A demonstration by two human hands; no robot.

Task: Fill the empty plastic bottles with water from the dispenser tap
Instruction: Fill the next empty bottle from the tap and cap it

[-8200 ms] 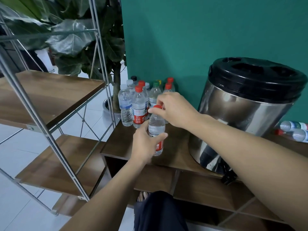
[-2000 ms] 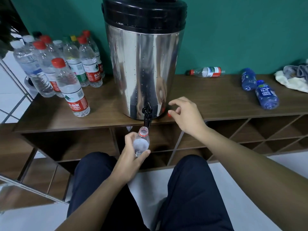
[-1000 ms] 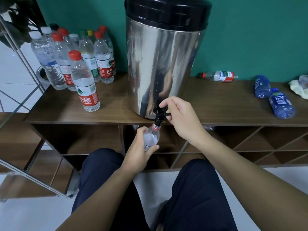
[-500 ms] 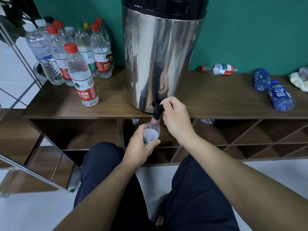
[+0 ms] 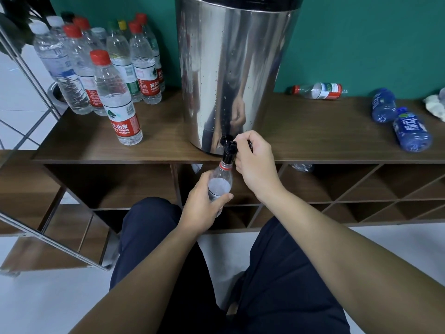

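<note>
uncapped bottle (image 5: 220, 183) under black tap (image 5: 227, 149)

Dark brown wooden sideboard top (image 5: 313, 131), tall shiny steel water dispenser (image 5: 231, 73), upright clear capped bottles (image 5: 96, 68) at left, lying clear red-labelled bottle (image 5: 317, 90), two lying blue bottles (image 5: 397, 119), white crumpled cloth (image 5: 434, 106) at right

Teal wall (image 5: 361, 39) behind a dark wood-grain cabinet (image 5: 313, 131) with open cubbyholes below, metal-framed shelving unit (image 5: 48, 227) at left on pale tiled floor (image 5: 48, 304), dark leaves (image 5: 14, 18) top left, what may be a crumpled cloth (image 5: 434, 107) at far right.
</note>
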